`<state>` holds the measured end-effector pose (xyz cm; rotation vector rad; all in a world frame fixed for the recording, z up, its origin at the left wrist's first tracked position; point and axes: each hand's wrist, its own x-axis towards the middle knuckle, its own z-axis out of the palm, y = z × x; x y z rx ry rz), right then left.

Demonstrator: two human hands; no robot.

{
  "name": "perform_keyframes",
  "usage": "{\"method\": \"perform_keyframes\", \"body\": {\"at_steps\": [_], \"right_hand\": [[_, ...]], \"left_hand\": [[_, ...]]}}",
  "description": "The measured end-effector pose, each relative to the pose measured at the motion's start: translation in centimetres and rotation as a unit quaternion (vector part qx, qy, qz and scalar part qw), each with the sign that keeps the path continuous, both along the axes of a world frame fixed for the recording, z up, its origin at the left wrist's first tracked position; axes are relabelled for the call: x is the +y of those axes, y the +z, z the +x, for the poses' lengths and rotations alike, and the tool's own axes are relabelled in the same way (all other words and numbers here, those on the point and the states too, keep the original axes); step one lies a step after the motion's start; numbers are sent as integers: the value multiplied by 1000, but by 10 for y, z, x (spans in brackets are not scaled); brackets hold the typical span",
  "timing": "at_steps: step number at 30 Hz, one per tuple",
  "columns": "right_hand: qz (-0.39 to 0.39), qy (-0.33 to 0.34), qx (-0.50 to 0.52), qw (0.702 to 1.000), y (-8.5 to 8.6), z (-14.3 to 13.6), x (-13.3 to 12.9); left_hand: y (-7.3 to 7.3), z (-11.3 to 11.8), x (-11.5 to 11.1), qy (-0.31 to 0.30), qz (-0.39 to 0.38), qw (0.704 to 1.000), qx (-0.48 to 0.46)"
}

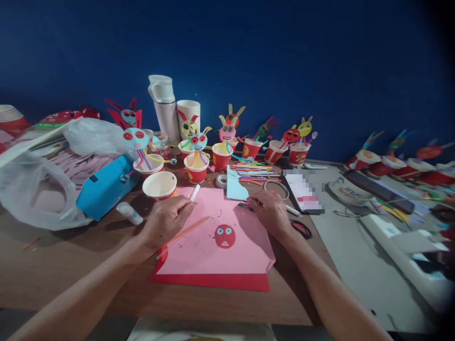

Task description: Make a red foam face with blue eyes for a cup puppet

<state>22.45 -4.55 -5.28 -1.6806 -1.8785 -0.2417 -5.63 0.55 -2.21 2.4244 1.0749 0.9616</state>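
Note:
My left hand (164,221) is closed at the left side of the pink sheet (199,258), with a white marker (195,192) sticking up from its fingertips. My right hand (273,214) is closed over the sheet's right edge, just below a light blue paper piece (236,184); what its fingers hold is too small to tell. Black-handled scissors (300,229) lie partly under that hand. Between the hands, a red paper disc (224,236) with blue eyes and a mouth lies flat. Orange strips (188,230) cross the sheet beside my left hand.
Red-and-white cups (196,176) with paper-faced figures line the back. An open cup (159,185), a glue bottle (130,213) and a plastic bag (39,199) are left. Colored sticks (258,173), a tape roll (276,190) and a phone (302,189) lie behind my right hand.

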Motion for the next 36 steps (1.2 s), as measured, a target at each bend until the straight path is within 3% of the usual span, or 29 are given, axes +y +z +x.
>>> {"method": "perform_keyframes", "body": {"at_steps": [8,12,15,19,22,25,29,32,36], "right_hand": [[57,-57,21,997,-5,38,3],[60,-25,18,998,-3,28,-5],[38,48,-2,998,4,9,-19],[8,232,-68,970,7,-11,-36],[-19,300,-85,950,5,-20,-45],[-75,318,-104,939,4,-27,-51],[-137,322,-155,924,9,-36,-58],[-164,312,-187,917,15,-40,-61],[-184,298,-190,917,22,-41,-63]], "left_hand": [[-2,4,0,-50,-62,993,89],[-3,8,1,-50,-58,985,154],[-3,5,-5,-53,-26,985,161],[3,-10,-36,-100,60,986,115],[4,-18,-73,-152,94,980,86],[-3,-16,-100,-172,128,976,38],[-16,-10,-114,-111,194,974,-26],[-21,-11,-118,-88,169,982,-2],[-33,-13,-123,-105,157,982,31]]}}
